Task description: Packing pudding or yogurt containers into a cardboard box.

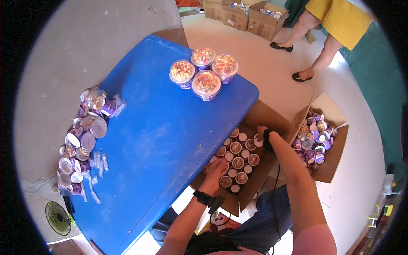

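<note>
Both my hands reach down into an open cardboard box beside the table. Inside, cups with clear lids stand upright in rows, with white-topped ones among them. My left hand is low over the cups on the box's table side; its fingertips are hidden. At the far right corner, my right hand curls its fingers at a white-lidded cup, which looks tilted. Black straps circle both wrists.
On the blue table stand several domed cups of colourful snacks. Purple cups and clear plastic pieces line its left edge. Another carton of jumbled cups sits right. A person in yellow shorts stands beyond; a fan is lower left.
</note>
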A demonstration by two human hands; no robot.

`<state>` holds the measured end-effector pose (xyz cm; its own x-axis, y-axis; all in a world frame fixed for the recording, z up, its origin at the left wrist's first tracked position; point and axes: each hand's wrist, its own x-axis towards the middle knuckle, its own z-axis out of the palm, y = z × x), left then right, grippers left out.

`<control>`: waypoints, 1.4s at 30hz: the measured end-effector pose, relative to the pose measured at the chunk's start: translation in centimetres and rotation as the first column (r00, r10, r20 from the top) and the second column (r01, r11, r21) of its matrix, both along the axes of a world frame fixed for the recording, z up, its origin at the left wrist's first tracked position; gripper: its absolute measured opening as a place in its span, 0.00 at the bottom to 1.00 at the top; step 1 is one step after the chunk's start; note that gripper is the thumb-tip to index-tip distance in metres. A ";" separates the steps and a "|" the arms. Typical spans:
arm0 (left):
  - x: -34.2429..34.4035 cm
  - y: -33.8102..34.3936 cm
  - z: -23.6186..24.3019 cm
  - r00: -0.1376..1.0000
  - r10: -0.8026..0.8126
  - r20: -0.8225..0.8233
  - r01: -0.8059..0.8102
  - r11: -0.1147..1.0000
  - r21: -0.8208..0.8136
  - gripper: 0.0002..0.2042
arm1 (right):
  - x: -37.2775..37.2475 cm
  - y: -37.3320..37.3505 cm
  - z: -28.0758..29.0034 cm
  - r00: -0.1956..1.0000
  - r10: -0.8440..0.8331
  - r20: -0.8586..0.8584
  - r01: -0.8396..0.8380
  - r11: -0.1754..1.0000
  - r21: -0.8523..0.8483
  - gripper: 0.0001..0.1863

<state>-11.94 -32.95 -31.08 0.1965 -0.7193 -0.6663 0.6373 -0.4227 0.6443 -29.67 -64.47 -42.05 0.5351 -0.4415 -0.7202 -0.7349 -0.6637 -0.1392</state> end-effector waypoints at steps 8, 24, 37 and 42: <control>1.4 3.6 2.1 0.997 0.034 0.071 -0.039 0.997 0.064 0.16 | 1.0 2.1 -7.4 0.999 -0.038 -0.036 0.042 0.994 0.097 0.23; 2.0 4.6 1.3 0.998 0.021 -0.052 -0.021 1.000 -0.001 0.23 | -0.4 5.2 -5.9 0.987 -0.126 0.100 0.116 0.988 0.100 0.17; -1.3 6.5 6.4 0.776 -0.228 0.588 0.330 0.941 -0.071 0.16 | 5.9 6.1 6.9 0.755 -0.507 0.416 0.369 0.853 0.368 0.13; -0.6 10.6 7.6 0.048 -0.388 0.920 0.731 0.642 0.233 0.23 | 7.1 10.1 13.1 0.610 -0.497 0.617 0.152 0.838 0.524 0.11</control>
